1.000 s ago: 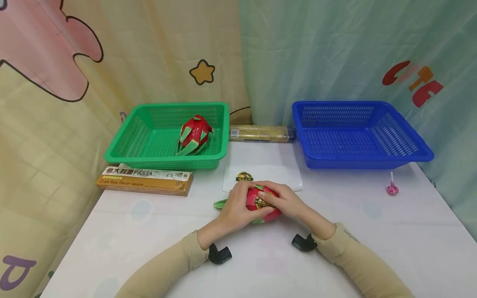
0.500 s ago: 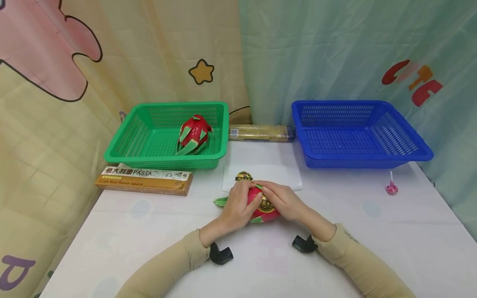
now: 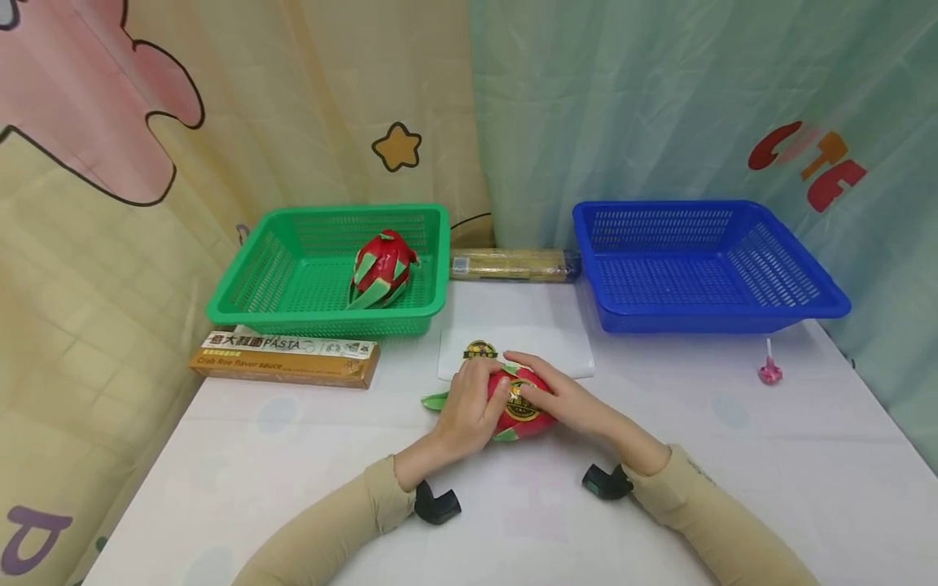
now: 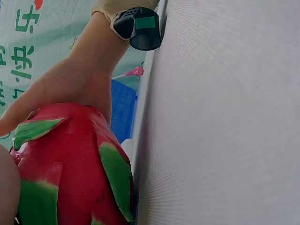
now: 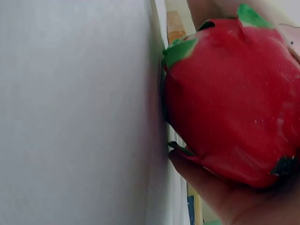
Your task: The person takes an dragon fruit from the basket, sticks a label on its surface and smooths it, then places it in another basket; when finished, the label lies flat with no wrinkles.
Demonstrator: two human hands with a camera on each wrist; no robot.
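A red dragon fruit (image 3: pixel 542 421) with green scales lies on the table in front of the person, its long green tip (image 3: pixel 436 401) pointing left. A round black-and-gold sticker (image 3: pixel 524 407) is on its upper side. The left hand (image 3: pixel 465 411) holds the fruit's left side, thumb beside the sticker. Around the right side curves the right hand (image 3: pixel 579 400), its thumb at the sticker's upper edge. In the right wrist view, fingers (image 5: pixel 206 183) reach along the dragon fruit (image 5: pixel 229 98). The left wrist view has the right palm (image 4: pixel 77 84) against the fruit (image 4: pixel 77 159).
A green basket (image 3: pixel 322 316) holds another dragon fruit (image 3: pixel 383 268). A pasta box (image 3: pixel 286 358) lies before it. Between it and a blue basket (image 3: pixel 725 312) lies a spaghetti pack (image 3: pixel 513 264). A white sheet (image 3: pixel 516 313) bears another round sticker (image 3: pixel 479 350). A lollipop (image 3: pixel 770 373) lies right.
The left thumb has moved off the sticker, leaving more of it showing. The right thumb drew back, then came onto the sticker's edge again. The fruit stays in place between both hands.
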